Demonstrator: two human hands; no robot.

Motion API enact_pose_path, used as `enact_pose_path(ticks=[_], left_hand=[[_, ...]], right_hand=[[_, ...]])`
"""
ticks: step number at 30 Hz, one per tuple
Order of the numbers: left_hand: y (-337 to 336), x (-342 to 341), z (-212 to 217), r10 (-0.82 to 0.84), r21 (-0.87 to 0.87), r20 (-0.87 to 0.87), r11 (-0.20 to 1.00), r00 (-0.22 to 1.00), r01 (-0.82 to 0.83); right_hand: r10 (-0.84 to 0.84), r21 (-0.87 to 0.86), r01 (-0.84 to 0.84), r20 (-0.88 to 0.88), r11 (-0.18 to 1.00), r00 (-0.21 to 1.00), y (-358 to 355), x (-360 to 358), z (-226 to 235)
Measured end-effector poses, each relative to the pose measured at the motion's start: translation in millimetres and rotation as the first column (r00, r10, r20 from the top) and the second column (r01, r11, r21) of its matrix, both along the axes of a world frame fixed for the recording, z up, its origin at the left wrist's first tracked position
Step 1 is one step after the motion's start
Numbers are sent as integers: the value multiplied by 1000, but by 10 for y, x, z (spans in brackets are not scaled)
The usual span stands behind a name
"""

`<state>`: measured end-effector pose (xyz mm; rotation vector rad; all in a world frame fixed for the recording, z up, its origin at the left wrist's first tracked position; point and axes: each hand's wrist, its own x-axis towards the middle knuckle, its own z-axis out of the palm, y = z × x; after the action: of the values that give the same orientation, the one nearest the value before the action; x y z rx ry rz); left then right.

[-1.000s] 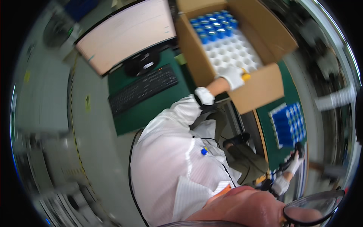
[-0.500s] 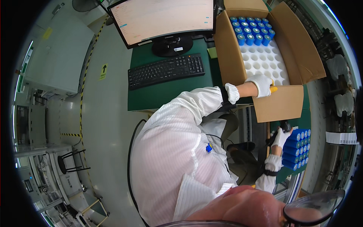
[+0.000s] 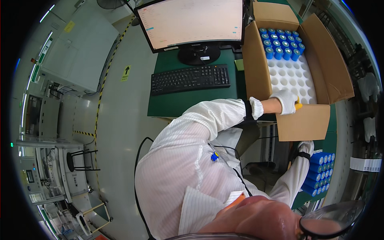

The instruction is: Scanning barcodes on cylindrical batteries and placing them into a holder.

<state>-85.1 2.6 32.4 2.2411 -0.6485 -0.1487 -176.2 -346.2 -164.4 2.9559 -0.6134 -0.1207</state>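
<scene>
Cardboard box (image 3: 304, 125) with flaps spread, containing a white tray (image 3: 291, 82) with round holes; blue cylinders (image 3: 287, 54) stand upright in its far rows. The gloved left hand (image 3: 285, 101) lies at the box's near edge, fingers bent; whether it grips cannot be told. The right hand (image 3: 306, 146) is partly hidden by the near flap, its state unclear. Beside its wrist, a second group of cylinders (image 3: 320, 173) lies stacked on the green table (image 3: 332, 139).
</scene>
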Motion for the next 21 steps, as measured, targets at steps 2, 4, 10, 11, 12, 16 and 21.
enact_pose_path(ticks=[2,4,10,11,12,16,21], left_hand=[[-11,-3,-17,15,20,43,1000,999,-16],[-21,18,-43,-11,30,111,1000,994,7],[-89,63,-90,8,6,95,1000,995,-8],[-75,50,-85,35,-12,96,999,995,-34],[-71,33,-74,29,-22,119,999,992,-26],[-39,26,-78,31,-29,163,999,986,-27],[-78,125,-241,116,-207,236,976,965,-66]], right_hand=[[82,-41,-83,-40,996,996,69,17,64],[134,-62,-139,-81,988,988,138,-2,115],[132,-8,-134,-94,991,987,82,-162,209],[100,71,-98,-16,993,995,75,-100,229],[3,275,-51,172,960,985,59,23,275],[-655,987,-29,127,159,745,174,-81,513],[-559,980,-134,195,148,806,765,-820,832]])
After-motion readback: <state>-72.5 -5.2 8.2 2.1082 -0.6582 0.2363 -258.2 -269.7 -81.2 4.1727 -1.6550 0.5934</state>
